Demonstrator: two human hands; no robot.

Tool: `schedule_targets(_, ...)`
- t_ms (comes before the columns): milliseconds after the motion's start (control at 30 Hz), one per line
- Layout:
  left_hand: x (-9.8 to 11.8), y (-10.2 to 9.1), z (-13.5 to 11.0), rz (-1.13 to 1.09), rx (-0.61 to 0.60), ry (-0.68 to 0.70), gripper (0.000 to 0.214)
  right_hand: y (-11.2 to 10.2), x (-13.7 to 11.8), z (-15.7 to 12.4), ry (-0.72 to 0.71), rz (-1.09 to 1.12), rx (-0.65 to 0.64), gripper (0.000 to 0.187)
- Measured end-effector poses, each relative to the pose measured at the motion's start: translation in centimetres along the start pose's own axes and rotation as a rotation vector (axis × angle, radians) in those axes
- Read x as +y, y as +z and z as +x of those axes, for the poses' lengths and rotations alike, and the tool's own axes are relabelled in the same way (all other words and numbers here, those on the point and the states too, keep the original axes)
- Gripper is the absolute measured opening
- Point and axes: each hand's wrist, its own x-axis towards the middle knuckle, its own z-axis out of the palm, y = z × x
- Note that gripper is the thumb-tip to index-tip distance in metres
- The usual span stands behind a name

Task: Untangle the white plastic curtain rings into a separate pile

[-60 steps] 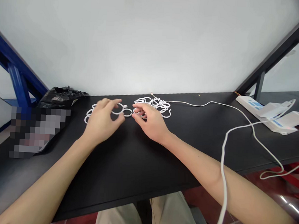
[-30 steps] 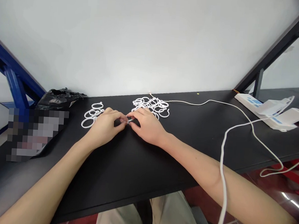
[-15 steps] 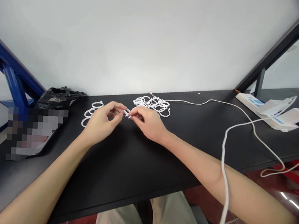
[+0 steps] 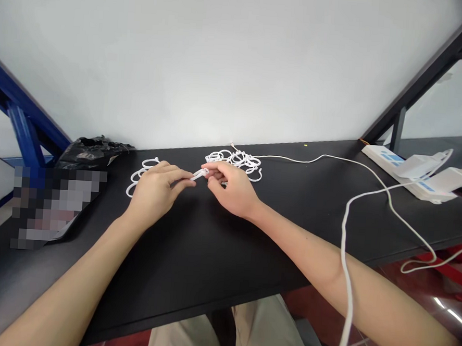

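Observation:
Above the black table, my left hand (image 4: 155, 192) pinches a white plastic ring (image 4: 198, 175), which resembles a curtain ring, between thumb and fingers. The fingers of my right hand (image 4: 233, 189) close on the ring's other end. Those fingertips partly cover the ring, and its far end is hard to make out. To the left, partly behind my left hand, a short row of white rings (image 4: 130, 189) lies on the table. Behind my right hand sits a heap of several similar rings (image 4: 251, 164), partly hidden by that hand.
A crumpled black plastic bag (image 4: 93, 151) lies at the back left, with a blurred-out patch in front. At right is a white power strip (image 4: 409, 176) with plugged-in adapters. A white cable (image 4: 344, 237) crosses over my right forearm. The table (image 4: 193, 275) meets a pale wall.
My left hand has turned so its back shows more, fingers now flatter over the ring. The ring's held end has shifted slightly right, and my right fingers have lifted and spread a little.

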Motion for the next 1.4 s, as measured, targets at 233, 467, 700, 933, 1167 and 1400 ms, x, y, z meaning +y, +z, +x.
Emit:
schedule_targets(233,0.2,0.1,0.1,0.025,-0.022,0.089,0.021,0.2,0.1,-0.1,-0.094,-0.08,0.025,0.018)
schedule_targets(467,0.8,0.1,0.1,-0.1,-0.033,-0.018,0.021,-0.1,0.4,0.1,-0.108,-0.078,0.003,0.015)
schedule_targets(700,0.6,0.5,-0.2,-0.063,-0.159,-0.034,0.041,-0.3,0.3,0.3,-0.122,-0.149,-0.054,0.016)
schedule_targets(933,0.8,0.4,0.0,-0.042,-0.146,-0.03,0.038,-0.1,0.3,0.2,-0.138,-0.156,-0.022,0.018)
schedule_targets(1167,-1.6,0.5,-0.4,0.246,0.005,-0.278,0.036,-0.9,1.0,0.5,-0.045,-0.508,0.043,0.031)
schedule_targets(1400,-2.8,0.7,-1.1,0.353,-0.001,-0.4,0.044,-1.0,1.7,0.5,0.016,-0.683,-0.072,0.022)
